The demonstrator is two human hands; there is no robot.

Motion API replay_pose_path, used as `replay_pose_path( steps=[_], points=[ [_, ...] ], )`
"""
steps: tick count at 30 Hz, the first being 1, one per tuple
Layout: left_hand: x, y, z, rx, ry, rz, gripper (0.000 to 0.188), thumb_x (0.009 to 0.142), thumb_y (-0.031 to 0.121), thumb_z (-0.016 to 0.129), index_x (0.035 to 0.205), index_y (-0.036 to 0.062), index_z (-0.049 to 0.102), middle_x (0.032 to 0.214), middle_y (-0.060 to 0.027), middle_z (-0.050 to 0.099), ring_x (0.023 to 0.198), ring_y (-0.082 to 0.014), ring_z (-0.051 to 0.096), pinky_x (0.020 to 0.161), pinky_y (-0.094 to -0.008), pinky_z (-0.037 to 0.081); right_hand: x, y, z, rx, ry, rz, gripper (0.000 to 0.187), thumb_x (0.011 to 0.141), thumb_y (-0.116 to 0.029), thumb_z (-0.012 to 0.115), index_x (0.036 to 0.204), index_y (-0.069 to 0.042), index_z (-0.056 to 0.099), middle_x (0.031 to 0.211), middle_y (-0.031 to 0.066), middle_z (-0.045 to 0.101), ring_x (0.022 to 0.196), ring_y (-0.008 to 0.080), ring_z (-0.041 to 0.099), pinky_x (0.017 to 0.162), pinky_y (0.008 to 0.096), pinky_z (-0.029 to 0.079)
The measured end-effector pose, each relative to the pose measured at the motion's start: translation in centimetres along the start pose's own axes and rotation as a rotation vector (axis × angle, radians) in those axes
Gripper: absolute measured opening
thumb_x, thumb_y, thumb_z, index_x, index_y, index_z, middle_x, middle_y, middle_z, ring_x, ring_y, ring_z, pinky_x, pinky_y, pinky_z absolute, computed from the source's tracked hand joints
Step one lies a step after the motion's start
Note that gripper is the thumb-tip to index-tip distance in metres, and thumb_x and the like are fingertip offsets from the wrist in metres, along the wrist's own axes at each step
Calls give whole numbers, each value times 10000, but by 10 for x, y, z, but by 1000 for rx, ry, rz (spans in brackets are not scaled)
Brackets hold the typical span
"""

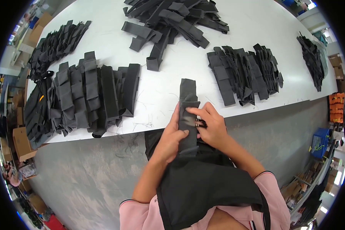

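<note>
A long dark grey fabric strip [188, 142] with folded flaps stands out from the table's near edge toward my body. My left hand [168, 140] grips it along its left side, thumb on top and fingers partly hidden beneath. In my right hand [212, 125] is a small pair of thread snips [200, 123], dark-handled, with blurred metal blades lying over the strip's middle. The right forefinger touches a raised flap near the strip's far part. The far end of the strip lies over the white tabletop.
Rows of similar strips [78, 94] lie on the left of the white table [168, 90], and others [243, 74] on the right. A loose heap of strips [176, 19] sits at the back. A dark bundle [312, 61] rests far right. Cut threads litter the near edge.
</note>
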State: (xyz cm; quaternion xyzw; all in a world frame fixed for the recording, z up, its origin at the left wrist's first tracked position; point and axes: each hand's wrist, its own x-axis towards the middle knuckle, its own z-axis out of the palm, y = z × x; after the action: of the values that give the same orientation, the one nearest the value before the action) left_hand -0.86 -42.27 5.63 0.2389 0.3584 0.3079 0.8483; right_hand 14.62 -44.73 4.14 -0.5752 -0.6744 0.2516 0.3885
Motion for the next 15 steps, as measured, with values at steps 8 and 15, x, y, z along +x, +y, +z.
replay_pose_path(
  steps=[8,15],
  points=[
    [-7,-23,-3,102,68,19,450,936,15,397,1281,89,119,1186,-245,467,827,-247,645,724,-317,553,17,10,3,652,233,377,72,921,-130,521,905,-68,489,739,-41,431,590,17,380,496,177,304],
    [-2,-29,-13,534,-127,126,447,855,205,639,1180,-33,444,1307,-237,417,1188,-360,473,968,-451,398,18,13,-3,795,105,553,84,919,-137,526,891,-61,548,751,-47,494,647,2,439,526,159,342]
  ],
)
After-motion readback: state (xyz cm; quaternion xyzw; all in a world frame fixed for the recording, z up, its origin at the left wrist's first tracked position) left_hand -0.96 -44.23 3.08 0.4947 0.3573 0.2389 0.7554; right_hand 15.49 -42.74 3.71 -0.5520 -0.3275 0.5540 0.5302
